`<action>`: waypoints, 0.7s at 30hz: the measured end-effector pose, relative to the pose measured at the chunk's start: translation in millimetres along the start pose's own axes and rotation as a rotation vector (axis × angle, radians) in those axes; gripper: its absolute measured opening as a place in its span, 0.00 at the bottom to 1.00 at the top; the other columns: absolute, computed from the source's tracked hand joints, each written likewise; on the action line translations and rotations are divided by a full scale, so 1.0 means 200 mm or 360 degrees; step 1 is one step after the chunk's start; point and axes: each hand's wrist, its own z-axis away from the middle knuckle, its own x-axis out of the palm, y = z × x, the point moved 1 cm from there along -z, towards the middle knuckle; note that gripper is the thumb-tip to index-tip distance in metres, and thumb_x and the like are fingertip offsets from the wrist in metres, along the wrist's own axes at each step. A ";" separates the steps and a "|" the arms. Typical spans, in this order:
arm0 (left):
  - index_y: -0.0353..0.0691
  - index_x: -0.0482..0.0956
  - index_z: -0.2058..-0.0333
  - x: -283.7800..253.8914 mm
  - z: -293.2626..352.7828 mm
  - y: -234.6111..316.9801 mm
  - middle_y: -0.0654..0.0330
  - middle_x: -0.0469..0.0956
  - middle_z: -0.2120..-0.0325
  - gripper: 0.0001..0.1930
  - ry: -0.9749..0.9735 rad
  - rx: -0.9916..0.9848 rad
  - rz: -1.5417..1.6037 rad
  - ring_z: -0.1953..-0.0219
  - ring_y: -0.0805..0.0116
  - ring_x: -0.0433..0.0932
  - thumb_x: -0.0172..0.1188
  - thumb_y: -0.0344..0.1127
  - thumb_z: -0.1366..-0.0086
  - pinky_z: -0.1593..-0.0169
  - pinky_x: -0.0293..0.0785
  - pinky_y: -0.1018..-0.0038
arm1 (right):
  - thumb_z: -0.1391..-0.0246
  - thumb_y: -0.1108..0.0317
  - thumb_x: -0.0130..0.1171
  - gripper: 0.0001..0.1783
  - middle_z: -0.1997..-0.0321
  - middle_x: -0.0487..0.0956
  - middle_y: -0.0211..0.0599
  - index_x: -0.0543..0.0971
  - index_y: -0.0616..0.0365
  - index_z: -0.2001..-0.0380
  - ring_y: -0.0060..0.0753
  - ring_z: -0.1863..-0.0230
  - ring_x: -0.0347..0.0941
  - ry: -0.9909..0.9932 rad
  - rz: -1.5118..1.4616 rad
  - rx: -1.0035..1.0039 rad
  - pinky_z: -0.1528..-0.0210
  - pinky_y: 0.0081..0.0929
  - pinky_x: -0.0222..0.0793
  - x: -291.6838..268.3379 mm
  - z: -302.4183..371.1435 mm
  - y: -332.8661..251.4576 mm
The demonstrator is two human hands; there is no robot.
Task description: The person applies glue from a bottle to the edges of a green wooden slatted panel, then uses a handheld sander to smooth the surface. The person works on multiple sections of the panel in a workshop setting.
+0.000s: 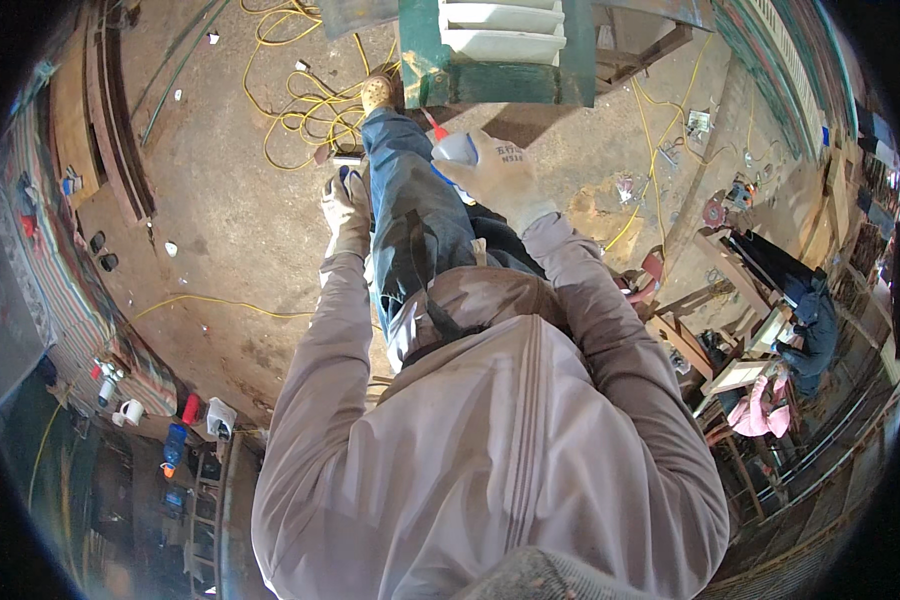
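My right hand (495, 175), in a white work glove with print on its back, is closed around a slim red-tipped thing (434, 126). Its red end points toward a dark green panel (500, 88) with white louvre slats (502, 32) at the top. The fingers hide most of what I hold, so its kind does not show. Beside my left leg, my left hand (346, 212) wears a pale glove with blue fingertips. Its fingers are loosely apart and nothing shows in them. My jeans-clad leg (410, 215) lies between the hands.
A coiled yellow cord (310, 105) lies by my shoe (378, 92). Another yellow cable (653, 170) crosses the floor on the right. An angle grinder (740, 193) and wooden frames stand farther right, near another person in dark clothes (815, 330). Long boards (110, 110) lean at the left.
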 end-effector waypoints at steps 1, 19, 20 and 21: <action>0.34 0.81 0.50 0.01 -0.01 0.01 0.42 0.80 0.57 0.20 0.0002 0.0000 0.0029 0.54 0.42 0.79 0.58 0.46 0.30 0.50 0.76 0.53 | 0.46 0.29 0.57 0.42 0.55 0.85 0.54 0.76 0.58 0.46 0.57 0.51 0.82 0.0012 -0.0021 -0.0015 0.46 0.49 0.75 -0.01 -0.01 0.00; 0.33 0.84 0.64 -0.04 -0.51 0.05 0.45 0.83 0.64 0.17 0.0224 -0.0073 0.0294 0.63 0.47 0.80 0.64 0.45 0.32 0.58 0.75 0.55 | 0.51 0.43 0.73 0.42 0.48 0.81 0.46 0.71 0.55 0.38 0.51 0.46 0.78 0.0996 -0.0267 -0.0709 0.43 0.42 0.72 0.03 -0.32 -0.12; 0.34 0.84 0.63 -0.07 -0.60 0.24 0.47 0.83 0.65 0.17 0.0140 -0.0048 0.0243 0.64 0.48 0.80 0.65 0.46 0.33 0.58 0.75 0.56 | 0.51 0.45 0.73 0.43 0.46 0.80 0.46 0.71 0.54 0.37 0.50 0.44 0.77 0.0942 -0.0285 -0.0655 0.42 0.43 0.71 0.05 -0.27 -0.07; 0.34 0.85 0.63 -0.15 -0.71 0.48 0.50 0.84 0.66 0.17 0.0062 -0.0017 0.0188 0.64 0.50 0.81 0.65 0.47 0.33 0.57 0.75 0.57 | 0.51 0.46 0.73 0.43 0.44 0.79 0.45 0.71 0.54 0.37 0.50 0.42 0.76 0.0890 -0.0311 -0.0604 0.40 0.43 0.70 0.06 -0.19 -0.05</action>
